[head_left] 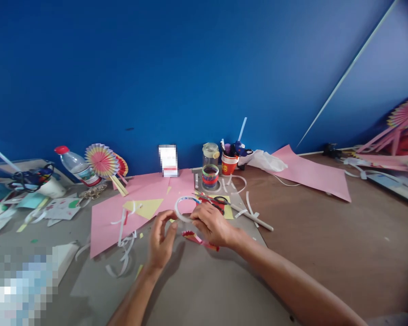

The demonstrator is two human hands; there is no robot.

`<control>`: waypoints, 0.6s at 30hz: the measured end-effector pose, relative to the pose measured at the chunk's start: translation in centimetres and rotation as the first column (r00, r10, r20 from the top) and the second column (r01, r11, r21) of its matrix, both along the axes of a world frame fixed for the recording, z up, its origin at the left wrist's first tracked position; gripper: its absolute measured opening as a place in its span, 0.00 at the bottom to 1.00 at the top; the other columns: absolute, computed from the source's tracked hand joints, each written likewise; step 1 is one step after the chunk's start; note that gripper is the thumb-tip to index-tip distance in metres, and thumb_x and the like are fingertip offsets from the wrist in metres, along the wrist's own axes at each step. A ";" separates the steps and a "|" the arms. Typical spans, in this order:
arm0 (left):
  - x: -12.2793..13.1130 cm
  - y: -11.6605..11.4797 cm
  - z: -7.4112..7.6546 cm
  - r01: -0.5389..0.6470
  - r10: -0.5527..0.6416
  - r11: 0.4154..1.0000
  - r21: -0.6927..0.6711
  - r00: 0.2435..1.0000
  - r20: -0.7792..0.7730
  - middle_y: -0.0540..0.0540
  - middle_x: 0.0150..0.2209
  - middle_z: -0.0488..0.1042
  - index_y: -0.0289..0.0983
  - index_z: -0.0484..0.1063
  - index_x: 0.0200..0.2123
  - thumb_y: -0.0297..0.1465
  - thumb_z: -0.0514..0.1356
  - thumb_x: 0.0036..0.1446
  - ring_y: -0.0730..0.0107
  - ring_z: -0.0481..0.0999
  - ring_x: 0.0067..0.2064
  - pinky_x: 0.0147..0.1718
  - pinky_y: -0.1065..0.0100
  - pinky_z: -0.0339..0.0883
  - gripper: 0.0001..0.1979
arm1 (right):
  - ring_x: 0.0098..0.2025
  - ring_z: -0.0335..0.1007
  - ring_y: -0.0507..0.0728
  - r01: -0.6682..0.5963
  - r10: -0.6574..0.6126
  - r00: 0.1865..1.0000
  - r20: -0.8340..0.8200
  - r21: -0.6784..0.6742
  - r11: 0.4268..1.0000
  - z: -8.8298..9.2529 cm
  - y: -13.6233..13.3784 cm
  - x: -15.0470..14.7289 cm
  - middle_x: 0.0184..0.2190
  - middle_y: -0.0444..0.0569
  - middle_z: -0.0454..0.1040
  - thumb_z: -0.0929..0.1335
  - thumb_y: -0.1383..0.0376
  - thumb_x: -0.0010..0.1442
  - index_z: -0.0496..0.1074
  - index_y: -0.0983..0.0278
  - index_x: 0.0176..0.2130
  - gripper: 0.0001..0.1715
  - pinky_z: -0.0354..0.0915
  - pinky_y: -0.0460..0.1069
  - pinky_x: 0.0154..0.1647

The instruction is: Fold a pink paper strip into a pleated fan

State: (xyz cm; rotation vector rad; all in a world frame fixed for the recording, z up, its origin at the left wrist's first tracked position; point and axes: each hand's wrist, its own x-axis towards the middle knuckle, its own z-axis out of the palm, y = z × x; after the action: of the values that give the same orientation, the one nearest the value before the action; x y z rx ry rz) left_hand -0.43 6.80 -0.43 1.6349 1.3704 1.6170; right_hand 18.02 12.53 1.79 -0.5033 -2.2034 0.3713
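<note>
A roll of white tape (177, 209), seen as a ring with some blue on its inside, is held upright above the table. My right hand (212, 224) is closed on its right side. At the ring's left edge is my left hand (163, 237), with fingers curved and the thumb apart from them; whether a fingertip touches the ring I cannot tell. Below the right hand lies a small pleated strip of red and pink paper (199, 240). Just behind that hand are scissors (221, 199) on a yellow paper piece (228, 212).
Pink paper sheets (105, 226) with white strips (125, 258) lie at left. Behind stand a clear bottle (210, 158), a red pen cup (229, 165) and a paper fan (102, 160). A white stick (258, 221) and another pink sheet (313, 174) are at right.
</note>
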 end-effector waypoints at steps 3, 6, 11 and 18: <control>0.1 0.0 0.0 0.000 0.001 1.000 -0.004 0.999 0.048 0.42 0.45 0.72 0.38 0.65 0.49 0.35 0.57 0.58 0.64 0.74 0.46 0.46 0.61 0.68 0.16 | 0.34 0.66 0.56 0.020 -0.021 1.000 0.017 0.018 1.000 -0.1 0.0 0.1 0.31 0.52 0.72 0.59 0.69 0.62 0.64 0.63 0.37 0.06 0.62 0.51 0.37; -0.1 0.0 -0.3 0.021 -0.022 1.000 -0.016 0.999 -0.047 0.41 0.48 0.71 0.39 0.66 0.51 0.33 0.56 0.59 0.62 0.72 0.50 0.50 0.60 0.67 0.16 | 0.33 0.65 0.56 0.024 -0.024 1.000 -0.007 0.029 0.999 -0.1 -0.1 0.1 0.31 0.51 0.72 0.59 0.69 0.62 0.64 0.63 0.36 0.05 0.62 0.51 0.35; 0.0 -0.3 -0.8 0.025 -0.011 0.998 0.061 0.976 -0.218 0.40 0.52 0.69 0.41 0.63 0.56 0.31 0.54 0.61 0.59 0.69 0.53 0.52 0.56 0.65 0.20 | 0.32 0.64 0.55 0.026 -0.025 0.999 -0.032 0.037 0.999 -0.3 -0.1 -0.1 0.30 0.49 0.71 0.60 0.69 0.62 0.64 0.63 0.36 0.05 0.61 0.50 0.35; 1.1 -1.3 0.1 0.024 0.045 0.986 0.165 0.914 -0.403 0.39 0.52 0.66 0.44 0.55 0.62 0.26 0.53 0.60 0.60 0.70 0.51 0.49 0.57 0.68 0.27 | 0.32 0.63 0.55 0.052 -0.052 0.997 -0.063 0.003 0.999 -0.3 0.0 -0.1 0.29 0.49 0.70 0.60 0.68 0.63 0.64 0.63 0.34 0.06 0.60 0.50 0.35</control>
State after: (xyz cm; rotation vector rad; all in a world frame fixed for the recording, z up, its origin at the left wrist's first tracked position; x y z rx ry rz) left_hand 0.68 5.53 -0.36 2.1617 1.4677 1.4832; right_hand 17.96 12.54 1.50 -0.5381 -2.1260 0.3497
